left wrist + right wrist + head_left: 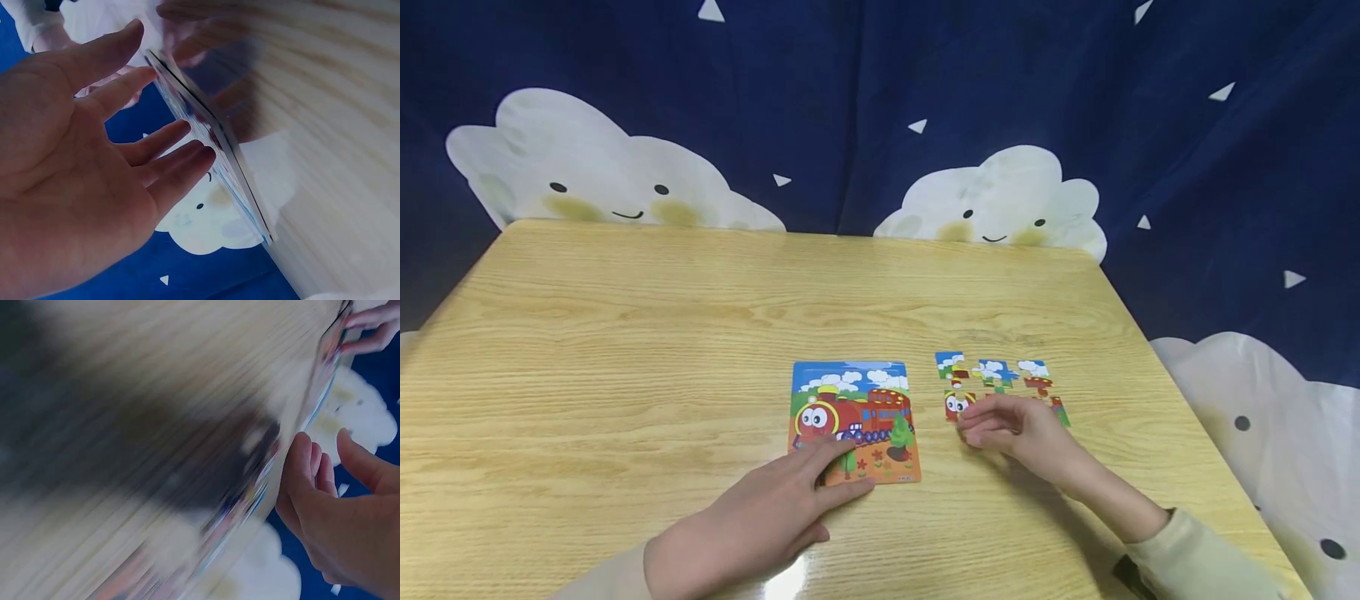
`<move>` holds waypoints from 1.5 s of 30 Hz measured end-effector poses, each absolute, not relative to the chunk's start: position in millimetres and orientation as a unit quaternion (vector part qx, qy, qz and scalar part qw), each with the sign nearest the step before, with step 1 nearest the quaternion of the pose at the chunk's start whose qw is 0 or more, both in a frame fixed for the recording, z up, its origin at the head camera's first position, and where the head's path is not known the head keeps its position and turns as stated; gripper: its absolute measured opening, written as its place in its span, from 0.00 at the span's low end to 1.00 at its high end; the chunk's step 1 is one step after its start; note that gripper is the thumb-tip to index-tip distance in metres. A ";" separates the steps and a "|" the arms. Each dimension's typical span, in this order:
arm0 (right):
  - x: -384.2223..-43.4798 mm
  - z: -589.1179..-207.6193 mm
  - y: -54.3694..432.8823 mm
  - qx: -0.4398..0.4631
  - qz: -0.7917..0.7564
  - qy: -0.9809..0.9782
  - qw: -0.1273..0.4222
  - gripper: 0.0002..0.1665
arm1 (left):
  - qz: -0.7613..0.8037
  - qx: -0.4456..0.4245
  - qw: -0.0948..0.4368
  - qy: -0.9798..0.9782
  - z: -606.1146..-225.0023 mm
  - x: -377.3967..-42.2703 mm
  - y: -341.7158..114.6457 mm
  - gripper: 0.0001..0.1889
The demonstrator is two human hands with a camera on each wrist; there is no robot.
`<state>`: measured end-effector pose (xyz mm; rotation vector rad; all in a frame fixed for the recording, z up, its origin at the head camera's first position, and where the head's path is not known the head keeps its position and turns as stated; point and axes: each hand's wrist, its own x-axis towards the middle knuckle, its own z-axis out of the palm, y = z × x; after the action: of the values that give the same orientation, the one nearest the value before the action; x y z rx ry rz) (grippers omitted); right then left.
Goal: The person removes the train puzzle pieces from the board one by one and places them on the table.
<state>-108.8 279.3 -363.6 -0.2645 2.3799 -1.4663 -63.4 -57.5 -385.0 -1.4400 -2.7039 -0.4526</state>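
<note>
A square picture board showing a red cartoon train lies flat on the table. My left hand rests its fingers over the board's lower left part; in the left wrist view they are spread along the board's edge. To the right lies a group of loose jigsaw pieces, among them one with two cartoon eyes and a blue-sky piece. Over the nearer pieces hovers my right hand, fingertips beside the eyes piece. In the right wrist view its thumb stands apart from the loosely bent fingers, nothing between them.
The wooden table extends left of the board and behind the pieces. A dark blue curtain with smiling white clouds hangs along the far and right edges. The right hand partly covers some pieces.
</note>
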 end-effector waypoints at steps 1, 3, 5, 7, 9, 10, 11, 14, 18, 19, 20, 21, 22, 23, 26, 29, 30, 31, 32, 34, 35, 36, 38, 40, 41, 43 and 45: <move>-110.3 -363.8 270.2 -0.091 -0.526 0.826 0.180 0.19 | -0.151 -0.463 0.028 -0.873 -385.7 -63.1 -59.4 0.33; -113.1 -363.6 253.6 -0.095 -0.543 0.809 0.206 0.20 | -0.153 -0.463 0.034 -0.872 -386.6 -62.2 -63.0 0.33; -115.0 -363.2 238.7 -0.098 -0.555 0.794 0.226 0.20 | -0.155 -0.462 0.039 -0.872 -387.0 -61.1 -66.8 0.33; -116.5 -363.2 225.9 -0.103 -0.565 0.782 0.241 0.20 | -0.153 -0.460 0.039 -0.874 -386.8 -60.0 -70.6 0.34; -117.7 -363.2 215.9 -0.105 -0.565 0.779 0.249 0.18 | -0.145 -0.461 0.042 -0.875 -386.3 -59.3 -73.4 0.34; -118.0 -363.4 211.5 -0.103 -0.562 0.781 0.251 0.17 | -0.141 -0.462 0.047 -0.875 -386.5 -59.0 -74.4 0.35; -118.4 -363.6 207.8 -0.101 -0.560 0.783 0.251 0.17 | -0.138 -0.461 0.048 -0.875 -386.6 -58.9 -75.4 0.35; -119.3 -364.3 200.1 -0.096 -0.554 0.787 0.253 0.15 | -0.127 -0.470 0.067 -0.871 -388.5 -59.3 -77.0 0.37; -119.0 -364.4 194.2 -0.093 -0.552 0.787 0.260 0.15 | -0.119 -0.475 0.079 -0.868 -389.4 -59.4 -77.5 0.37; -119.0 -364.6 193.4 -0.092 -0.552 0.787 0.260 0.15 | -0.117 -0.475 0.080 -0.869 -389.0 -59.3 -77.4 0.37; -118.9 -364.6 192.7 -0.093 -0.549 0.789 0.259 0.15 | -0.118 -0.474 0.078 -0.869 -388.8 -59.1 -77.2 0.37; -118.9 -364.8 192.1 -0.094 -0.549 0.789 0.258 0.15 | -0.119 -0.473 0.078 -0.870 -388.7 -59.1 -77.0 0.38; -119.0 -365.2 191.4 -0.093 -0.549 0.790 0.256 0.15 | -0.120 -0.472 0.079 -0.870 -388.4 -59.0 -76.9 0.38; -119.1 -365.7 190.8 -0.092 -0.547 0.792 0.253 0.15 | -0.119 -0.472 0.079 -0.870 -388.5 -59.1 -76.6 0.38; -119.1 -367.7 188.4 -0.083 -0.543 0.798 0.246 0.16 | -0.116 -0.471 0.080 -0.871 -388.4 -59.3 -76.1 0.38; -118.9 -370.3 186.1 -0.077 -0.541 0.804 0.236 0.17 | -0.115 -0.469 0.078 -0.872 -388.4 -59.6 -75.6 0.38; -118.8 -371.0 185.3 -0.077 -0.542 0.804 0.233 0.17 | -0.117 -0.467 0.077 -0.873 -388.5 -59.7 -75.5 0.38; -118.6 -371.9 184.4 -0.078 -0.541 0.805 0.230 0.18 | -0.119 -0.466 0.076 -0.874 -388.9 -59.8 -75.4 0.39; -118.5 -372.7 183.4 -0.080 -0.540 0.807 0.226 0.18 | -0.123 -0.463 0.073 -0.874 -389.0 -59.8 -75.4 0.39; -118.4 -374.7 181.0 -0.085 -0.539 0.808 0.221 0.19 | -0.130 -0.459 0.069 -0.876 -389.4 -59.8 -75.4 0.39; -118.2 -375.6 179.7 -0.089 -0.537 0.810 0.218 0.19 | -0.132 -0.458 0.068 -0.876 -389.6 -59.7 -75.5 0.39; -118.1 -376.3 178.2 -0.095 -0.532 0.814 0.212 0.19 | -0.133 -0.457 0.066 -0.877 -390.1 -59.8 -75.5 0.38; -117.8 -378.3 175.5 -0.113 -0.515 0.826 0.196 0.20 | -0.135 -0.458 0.069 -0.876 -390.4 -59.6 -75.4 0.38; -117.0 -380.0 172.5 -0.133 -0.494 0.841 0.177 0.20 | -0.136 -0.458 0.074 -0.875 -390.8 -59.6 -75.4 0.38; -116.6 -380.8 171.0 -0.145 -0.480 0.849 0.166 0.20 | -0.138 -0.459 0.078 -0.874 -390.9 -59.5 -75.4 0.38; -115.6 -382.6 168.2 -0.168 -0.453 0.863 0.145 0.20 | -0.141 -0.461 0.084 -0.872 -391.5 -59.6 -75.5 0.39; -114.6 -383.9 165.9 -0.185 -0.432 0.873 0.127 0.19 | -0.144 -0.463 0.089 -0.870 -392.3 -59.8 -75.7 0.39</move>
<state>-114.6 165.9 -383.9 -0.5388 2.5409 -1.2579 -59.8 -75.7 -392.3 -1.3779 -2.5876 -0.4285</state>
